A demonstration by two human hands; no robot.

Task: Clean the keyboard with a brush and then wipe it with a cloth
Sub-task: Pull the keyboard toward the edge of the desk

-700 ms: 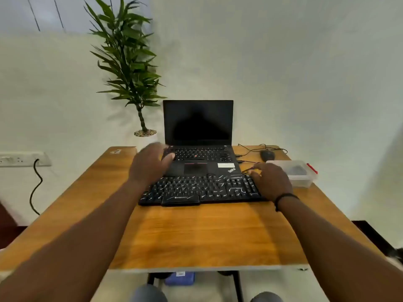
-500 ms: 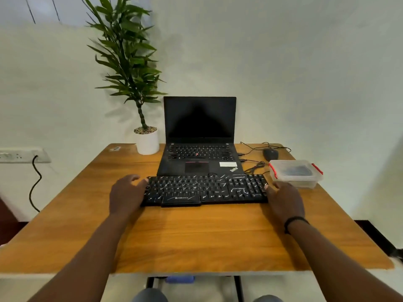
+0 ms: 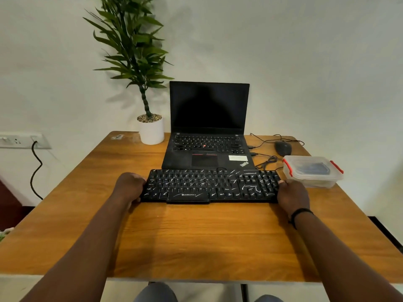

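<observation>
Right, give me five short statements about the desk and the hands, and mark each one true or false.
1. The left hand and right hand grip opposite ends of the Zebronics keyboard. True.
2. The ThinkPad laptop is shut. False: it stands open, its screen dark.
3. A brush lies on the keyboard. False: no brush is visible.
4. The clip-lid plastic container is closed. True.
5. The potted plant stands right of the laptop. False: left.

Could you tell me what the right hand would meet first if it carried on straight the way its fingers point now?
The right hand grips the keyboard end, pointing away from the person. Straight on, it would probably meet the clear lidded container first, though depth is uncertain.
</observation>
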